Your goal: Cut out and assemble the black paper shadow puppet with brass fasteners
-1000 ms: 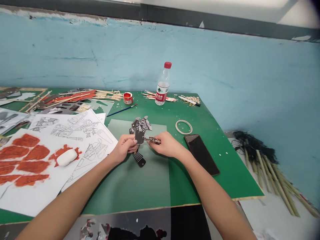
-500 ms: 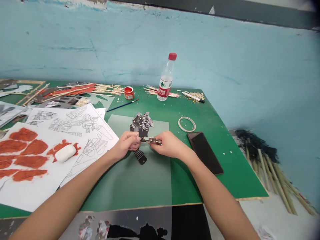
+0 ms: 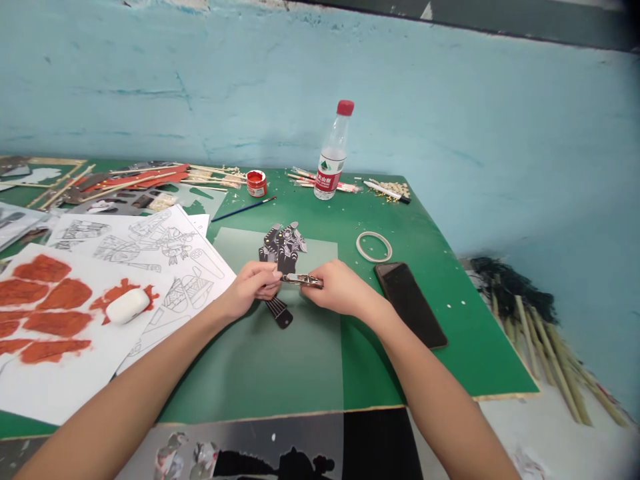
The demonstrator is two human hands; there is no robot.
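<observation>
My left hand (image 3: 257,281) pinches a black cut-out figure (image 3: 287,250) with white line patterns by its lower edge. Its striped lower strip (image 3: 280,313) hangs below the fingers and ends in a rounded tip. My right hand (image 3: 337,285) is closed around a small silver metal hole punch (image 3: 303,280). The jaws point left and meet the figure's edge beside my left fingertips. Both hands are above a translucent sheet (image 3: 300,373) that reaches over the table's front edge. My fingers hide part of the figure and most of the punch's handles.
Behind stand a red-capped bottle (image 3: 331,163) and a red paint jar (image 3: 257,183), with a brush (image 3: 243,209) near it. To the right lie a tape roll (image 3: 374,247) and a phone (image 3: 411,305). Printed drawings (image 3: 175,267) and a white case (image 3: 128,306) lie left.
The view has shifted very slightly. My hands, the figure and the hole punch keep nearly the same position, with the punch turned a little.
</observation>
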